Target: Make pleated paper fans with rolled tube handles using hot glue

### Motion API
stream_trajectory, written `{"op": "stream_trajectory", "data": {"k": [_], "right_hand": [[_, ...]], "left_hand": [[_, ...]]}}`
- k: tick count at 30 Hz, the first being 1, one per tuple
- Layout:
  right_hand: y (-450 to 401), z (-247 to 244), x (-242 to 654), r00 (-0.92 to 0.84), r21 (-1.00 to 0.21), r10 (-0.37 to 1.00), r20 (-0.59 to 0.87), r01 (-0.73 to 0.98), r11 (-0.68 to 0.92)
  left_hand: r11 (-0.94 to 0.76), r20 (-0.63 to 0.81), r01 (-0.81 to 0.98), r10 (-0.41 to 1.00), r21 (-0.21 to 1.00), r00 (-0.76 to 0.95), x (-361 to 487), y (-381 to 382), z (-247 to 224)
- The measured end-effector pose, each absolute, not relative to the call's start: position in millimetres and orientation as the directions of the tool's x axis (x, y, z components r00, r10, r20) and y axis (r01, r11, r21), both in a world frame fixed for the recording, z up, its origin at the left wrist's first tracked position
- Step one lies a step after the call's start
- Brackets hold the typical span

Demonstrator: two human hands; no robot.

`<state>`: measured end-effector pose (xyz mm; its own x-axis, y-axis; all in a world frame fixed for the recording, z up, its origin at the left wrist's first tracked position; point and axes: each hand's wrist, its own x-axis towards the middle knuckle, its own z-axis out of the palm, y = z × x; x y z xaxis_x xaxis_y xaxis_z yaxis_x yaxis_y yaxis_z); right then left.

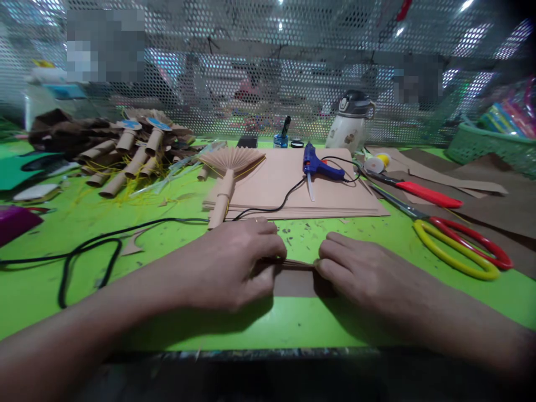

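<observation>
Near the front of the green table, a strip of brown paper [295, 282] lies between my hands, its far part gathered into narrow folds. My left hand [234, 262] pinches the folded edge at its left end, thumb and fingers closed. At the right end, my right hand [355, 268] grips the same folds with curled fingers. Both palms hide the paper's ends. Just beyond my left hand lies a paper fan [228, 178] with a pleated top and a rolled tube handle. Behind it is a stack of light brown paper sheets [268, 190], with a blue glue gun [320, 164] on top.
Large scissors [456, 245] and a red-handled cutter [431, 192] lie at right, by brown paper sheets [489, 184]. A black cord [138, 226] crosses the left side. Paper tubes [125, 164] with yellow string are piled back left. A jug [347, 123] stands before the perforated metal screen [234, 72].
</observation>
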<state>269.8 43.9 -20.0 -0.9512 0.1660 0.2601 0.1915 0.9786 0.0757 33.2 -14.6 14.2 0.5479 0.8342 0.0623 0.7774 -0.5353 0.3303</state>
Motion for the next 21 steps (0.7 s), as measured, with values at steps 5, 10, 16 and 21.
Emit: {"op": "stream_trajectory", "data": {"k": [5,10,16,21], "right_hand": [[38,-7,265,-0.93,0.127,0.099,0.355,0.153,0.98],[37,-8,262,-0.922,0.172,0.062,0.383,0.137,0.975],[42,-14,263,-0.867,-0.056,0.187,0.462,0.182,0.982],[46,-12,263,-0.808,-0.348,0.36,0.466,0.206,0.914]], "left_hand": [[-0.302,-0.047,0.741,0.911,0.6,0.409,38,-4,12],[-0.087,-0.242,0.656,0.886,0.75,0.395,40,-5,12],[-0.021,-0.27,0.622,0.89,0.782,0.368,39,-4,13],[-0.137,-0.164,0.693,0.922,0.708,0.35,44,-7,8]]}}
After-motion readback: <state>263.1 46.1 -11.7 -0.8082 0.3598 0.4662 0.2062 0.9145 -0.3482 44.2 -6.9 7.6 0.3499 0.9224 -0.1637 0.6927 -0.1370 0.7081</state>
